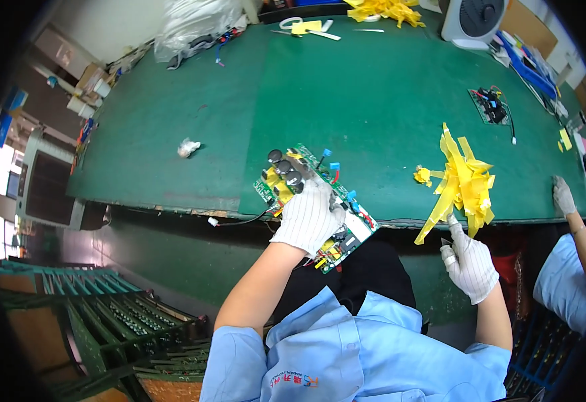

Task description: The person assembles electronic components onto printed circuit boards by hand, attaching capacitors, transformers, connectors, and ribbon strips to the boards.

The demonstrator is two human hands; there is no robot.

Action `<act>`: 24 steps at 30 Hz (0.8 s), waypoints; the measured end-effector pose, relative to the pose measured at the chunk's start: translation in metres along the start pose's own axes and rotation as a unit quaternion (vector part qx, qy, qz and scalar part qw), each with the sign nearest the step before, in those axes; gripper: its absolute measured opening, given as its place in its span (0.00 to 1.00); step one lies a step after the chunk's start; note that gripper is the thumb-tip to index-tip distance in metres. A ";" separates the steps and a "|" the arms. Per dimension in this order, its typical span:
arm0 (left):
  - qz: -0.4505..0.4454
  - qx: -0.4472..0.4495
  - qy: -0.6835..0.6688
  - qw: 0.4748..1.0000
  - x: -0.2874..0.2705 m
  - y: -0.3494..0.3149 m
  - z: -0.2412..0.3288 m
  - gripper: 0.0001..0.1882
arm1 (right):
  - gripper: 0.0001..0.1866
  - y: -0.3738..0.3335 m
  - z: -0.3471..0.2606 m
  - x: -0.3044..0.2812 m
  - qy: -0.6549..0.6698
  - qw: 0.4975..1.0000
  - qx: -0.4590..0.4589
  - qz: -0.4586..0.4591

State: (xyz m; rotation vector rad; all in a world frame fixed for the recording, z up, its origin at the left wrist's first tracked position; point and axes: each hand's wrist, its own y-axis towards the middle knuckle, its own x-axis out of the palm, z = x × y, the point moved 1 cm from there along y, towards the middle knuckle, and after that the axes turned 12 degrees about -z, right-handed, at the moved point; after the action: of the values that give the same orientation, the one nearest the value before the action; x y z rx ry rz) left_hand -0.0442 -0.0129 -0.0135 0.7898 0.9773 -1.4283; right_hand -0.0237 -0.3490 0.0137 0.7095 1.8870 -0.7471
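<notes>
At the near edge of the green table [373, 87], the circuit board [354, 231] is grasped by the gloved left hand [312, 213], apparently for steadiness, while yellow strips [470, 184] are heaped rightward, presumably within easy reach of the gloved right hand [472, 264], whose grip cannot be told.

Light-blue short-sleeved shirt [413, 352] with red-and-blue chest print [300, 380], white striped gloves [310, 214], black trousers [390, 268]
</notes>
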 end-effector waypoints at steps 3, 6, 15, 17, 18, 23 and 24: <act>-0.029 0.004 -0.013 0.999 -0.011 -0.013 -0.006 0.13 | 0.32 0.015 -0.012 0.004 -0.002 0.999 -0.043 0.011; -0.051 -0.014 -0.136 0.989 -0.035 -0.025 -0.020 0.10 | 0.30 0.036 -0.021 0.012 0.027 0.997 -0.071 0.011; 0.056 0.239 0.188 0.951 -0.085 -0.044 -0.047 0.06 | 0.29 0.061 -0.047 0.002 0.043 0.987 -0.149 0.029; -0.022 0.184 0.033 0.982 -0.099 -0.026 -0.040 0.09 | 0.25 0.065 -0.038 0.000 0.094 0.991 -0.094 0.034; -0.060 0.233 0.067 0.968 -0.102 -0.020 -0.050 0.09 | 0.25 0.063 -0.036 0.001 0.094 0.990 -0.095 0.034; -0.166 0.224 0.228 0.933 -0.097 0.006 -0.057 0.08 | 0.17 0.070 -0.040 0.021 0.121 0.989 -0.070 0.058; -0.198 0.220 0.255 0.921 -0.084 0.011 -0.069 0.09 | 0.15 0.076 -0.044 0.028 0.104 0.987 -0.098 0.067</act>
State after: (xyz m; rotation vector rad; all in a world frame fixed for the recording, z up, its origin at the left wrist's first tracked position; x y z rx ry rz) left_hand -0.0299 0.0859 0.0316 1.4072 1.2787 -1.8772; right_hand -0.0028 -0.2630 -0.0109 0.8050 2.0446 -0.4087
